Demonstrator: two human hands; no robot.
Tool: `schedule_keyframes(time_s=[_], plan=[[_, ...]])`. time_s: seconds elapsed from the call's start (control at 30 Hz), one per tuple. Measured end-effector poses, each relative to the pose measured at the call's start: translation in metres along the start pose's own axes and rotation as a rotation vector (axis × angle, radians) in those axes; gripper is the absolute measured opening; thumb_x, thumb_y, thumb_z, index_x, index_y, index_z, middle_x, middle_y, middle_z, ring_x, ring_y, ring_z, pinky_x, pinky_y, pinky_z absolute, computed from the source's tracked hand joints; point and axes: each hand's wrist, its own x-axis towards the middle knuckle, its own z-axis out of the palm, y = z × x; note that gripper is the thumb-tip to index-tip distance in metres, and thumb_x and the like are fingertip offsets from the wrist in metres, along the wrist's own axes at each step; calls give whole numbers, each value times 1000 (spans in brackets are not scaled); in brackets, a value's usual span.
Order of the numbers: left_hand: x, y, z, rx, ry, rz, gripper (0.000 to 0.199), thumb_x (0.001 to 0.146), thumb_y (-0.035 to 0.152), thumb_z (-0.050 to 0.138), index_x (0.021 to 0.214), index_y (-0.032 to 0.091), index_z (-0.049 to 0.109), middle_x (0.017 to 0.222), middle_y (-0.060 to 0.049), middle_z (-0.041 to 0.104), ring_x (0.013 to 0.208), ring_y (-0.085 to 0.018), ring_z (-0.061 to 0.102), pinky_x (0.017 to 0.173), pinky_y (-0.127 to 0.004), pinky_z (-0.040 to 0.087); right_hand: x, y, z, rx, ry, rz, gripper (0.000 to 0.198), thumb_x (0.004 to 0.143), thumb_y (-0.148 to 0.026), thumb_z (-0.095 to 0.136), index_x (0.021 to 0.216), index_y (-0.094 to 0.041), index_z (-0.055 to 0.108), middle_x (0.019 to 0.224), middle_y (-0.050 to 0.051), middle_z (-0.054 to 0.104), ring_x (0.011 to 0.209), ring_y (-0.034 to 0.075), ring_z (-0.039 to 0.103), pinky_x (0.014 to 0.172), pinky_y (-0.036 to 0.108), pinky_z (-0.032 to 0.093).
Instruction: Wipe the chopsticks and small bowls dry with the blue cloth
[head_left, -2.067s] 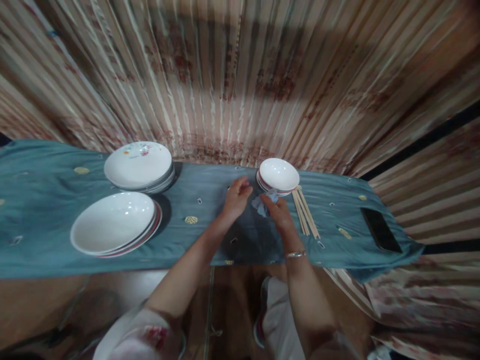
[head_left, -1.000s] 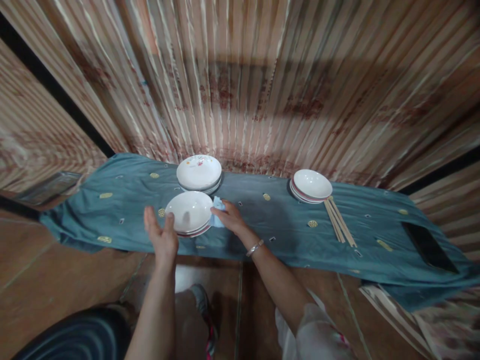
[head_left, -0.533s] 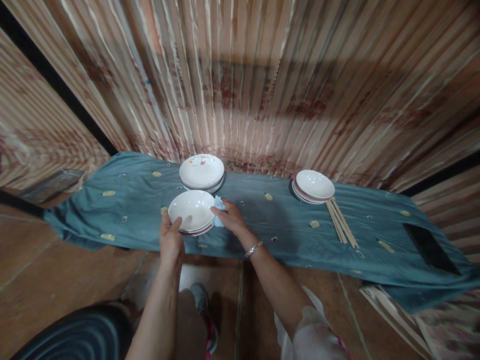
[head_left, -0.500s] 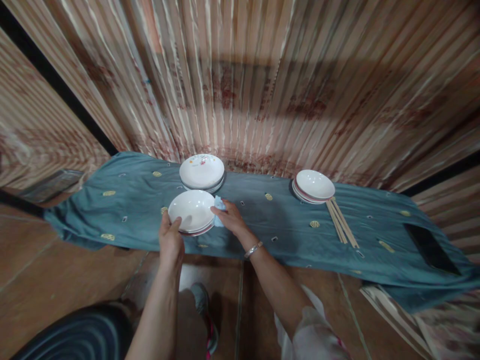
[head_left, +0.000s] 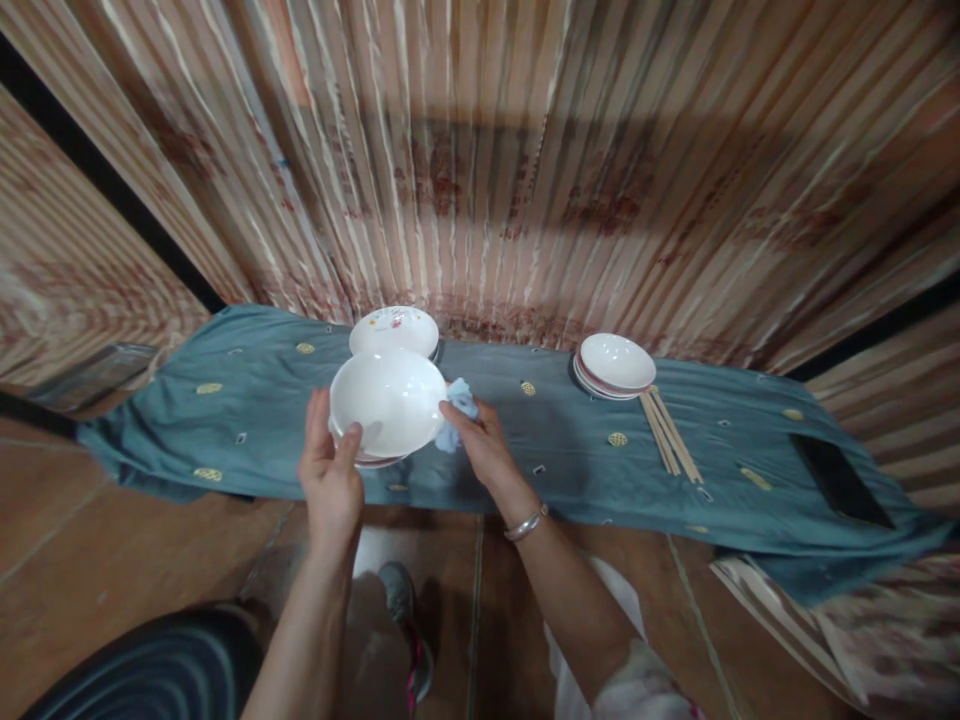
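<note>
A white bowl (head_left: 388, 400) is raised above the table between my two hands, tilted slightly toward me. My left hand (head_left: 330, 482) grips its left rim, thumb on the inside and fingers around the outer side. At the right rim, my right hand (head_left: 489, 445) pinches the bowl's edge with a crumpled light blue cloth (head_left: 459, 412) in its fingers. Beneath the raised bowl, part of another bowl (head_left: 379, 462) with a reddish rim shows on the table. Just behind stands a stack of white plates (head_left: 395, 328) with a floral print, partly hidden by the bowl.
A green patterned tablecloth (head_left: 480, 490) covers the long table. To the right are stacked white bowls (head_left: 616, 362), wooden chopsticks (head_left: 670, 435) and a flat black object (head_left: 840, 480). A pleated curtain (head_left: 480, 200) hangs behind. A dark round stool (head_left: 150, 670) stands at lower left.
Both hands have lifted the top white bowl off the bowls under it, up toward the camera. The blue cloth moved along with my right hand. The view shifted slightly.
</note>
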Motion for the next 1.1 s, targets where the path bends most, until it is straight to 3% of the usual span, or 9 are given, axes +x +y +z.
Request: schedule_keyframes(time_s=[0.17, 0.3, 0.43, 0.53, 0.63, 0.73, 0.83, 0.97, 1.1], plan=[[-30, 20, 44, -255, -161, -102, 78, 78, 40, 75, 150, 28, 47, 159, -8, 45, 148, -30, 37, 119, -43, 33, -10, 0, -44, 132, 104, 32, 51, 65, -56, 78, 102, -21, 74, 87, 2, 75, 81, 20, 67, 79, 33, 54], [-49, 16, 72, -354, -290, -364, 90, 76, 40, 76, 155, 38, 34, 162, -6, 38, 141, -33, 46, 101, -43, 53, -12, 12, -75, 133, 172, 63, 50, 63, -57, 78, 95, -20, 74, 86, 3, 75, 84, 21, 69, 81, 35, 52], [-53, 8, 91, -367, -329, -529, 96, 72, 37, 77, 156, 39, 31, 161, -6, 40, 137, -32, 50, 87, -38, 60, -13, 26, -101, 97, 203, 121, 43, 59, -59, 78, 78, -20, 70, 75, 2, 73, 74, 19, 66, 73, 31, 50], [-54, 1, 105, -372, -343, -604, 97, 69, 32, 77, 156, 37, 33, 157, -7, 46, 133, -30, 54, 81, -32, 61, -14, 32, -122, -54, 194, 125, 44, 62, -63, 74, 64, -21, 63, 61, -1, 65, 63, 17, 60, 65, 29, 47], [-59, -6, 117, -313, -392, -623, 93, 68, 30, 76, 153, 36, 38, 155, -6, 50, 131, -29, 56, 76, -28, 60, -16, 29, -145, -314, 230, 58, 43, 70, -65, 68, 69, -22, 66, 62, -1, 66, 65, 18, 61, 65, 30, 46], [-65, -14, 127, -281, -447, -586, 89, 68, 33, 78, 150, 35, 45, 155, -5, 49, 127, -30, 58, 77, -29, 60, -16, 18, -162, -541, 354, -45, 41, 79, -62, 63, 85, -23, 71, 79, 5, 73, 80, 24, 68, 76, 34, 49], [-69, -22, 136, -274, -464, -582, 90, 66, 35, 80, 149, 34, 47, 155, -6, 50, 119, -29, 63, 74, -30, 60, -15, 9, -170, -631, 411, -65, 44, 83, -63, 58, 92, -23, 72, 85, 9, 74, 86, 28, 70, 80, 37, 50], [-70, -30, 143, -273, -476, -582, 94, 65, 37, 81, 151, 32, 44, 151, -7, 53, 109, -25, 66, 72, -28, 59, -10, 11, -171, -468, 324, -22, 46, 82, -63, 59, 95, -21, 71, 85, 5, 75, 87, 26, 69, 82, 37, 51], [-68, -34, 145, -254, -481, -540, 91, 65, 42, 82, 148, 28, 48, 135, -9, 65, 97, -22, 69, 70, -27, 57, -3, 21, -167, -182, 257, 7, 58, 71, -57, 74, 113, -17, 68, 96, 5, 75, 90, 23, 67, 87, 37, 53]])
